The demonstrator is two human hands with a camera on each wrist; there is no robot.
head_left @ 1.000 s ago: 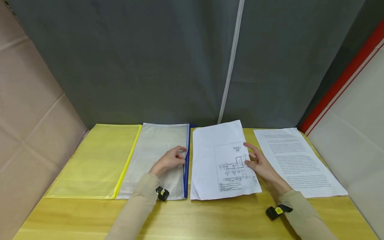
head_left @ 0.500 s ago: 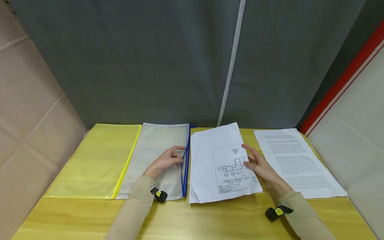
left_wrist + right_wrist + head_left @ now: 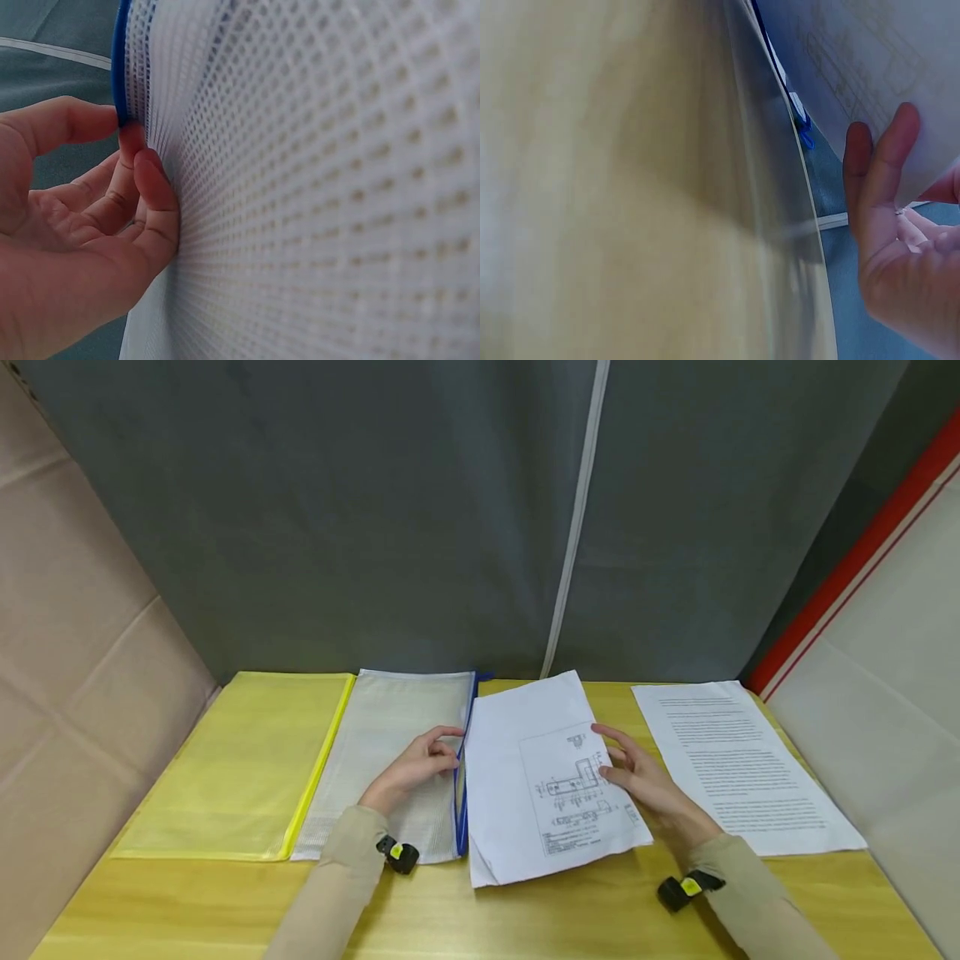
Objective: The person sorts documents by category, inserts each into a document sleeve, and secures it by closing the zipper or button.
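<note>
Leftward the drawing sheet [image 3: 547, 777] has slid under the right hand's [image 3: 637, 774] gripping fingers, hiding the blue-edged pouch's [image 3: 390, 752] rim, left-hand [image 3: 416, 764] pinched.

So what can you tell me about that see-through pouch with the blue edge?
The mesh pouch is a translucent white, grid-textured zip bag with a blue zipper edge along its right side. It lies flat on the wooden table, beside a yellow pouch. The left hand pinches its blue edge, lifting it open; the drawing sheets meet that edge.

The left hand [image 3: 417, 766] pinches the blue-edged mesh pouch [image 3: 390, 760] while the right hand [image 3: 643, 779] holds the drawing sheets [image 3: 525, 793].
</note>
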